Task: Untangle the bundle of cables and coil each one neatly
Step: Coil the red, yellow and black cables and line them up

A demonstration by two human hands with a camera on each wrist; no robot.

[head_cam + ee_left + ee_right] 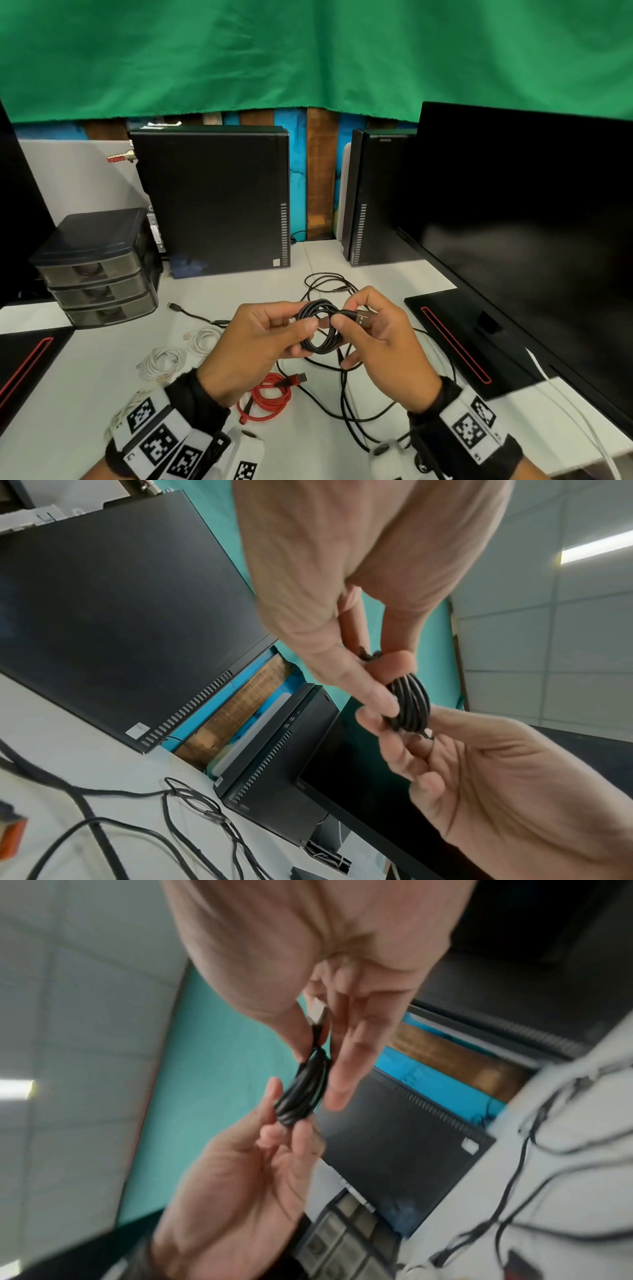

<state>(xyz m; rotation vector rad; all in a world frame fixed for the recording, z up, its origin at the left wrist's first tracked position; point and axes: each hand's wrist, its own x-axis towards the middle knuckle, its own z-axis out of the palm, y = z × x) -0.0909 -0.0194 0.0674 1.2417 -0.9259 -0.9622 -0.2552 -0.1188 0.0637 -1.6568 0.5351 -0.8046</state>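
Observation:
A black cable wound into a small coil (320,348) is held above the white table (85,387). My left hand (301,334) pinches the coil's left side between thumb and fingers. At the coil's right side my right hand (346,313) pinches the cable's end by its silver USB plug (363,317). The left wrist view shows the coil (411,704) gripped by the left hand (394,683). In the blurred right wrist view the plug (316,1012) sits between the right hand's (320,1053) thumb and fingers. Loose black cables (342,387) lie tangled beneath.
A coiled red cable (269,397) lies near my left wrist, two coiled white cables (162,363) (205,337) further left. A drawer unit (99,270) stands at the left, two PC towers (215,198) (373,198) at the back, a monitor (524,222) on the right.

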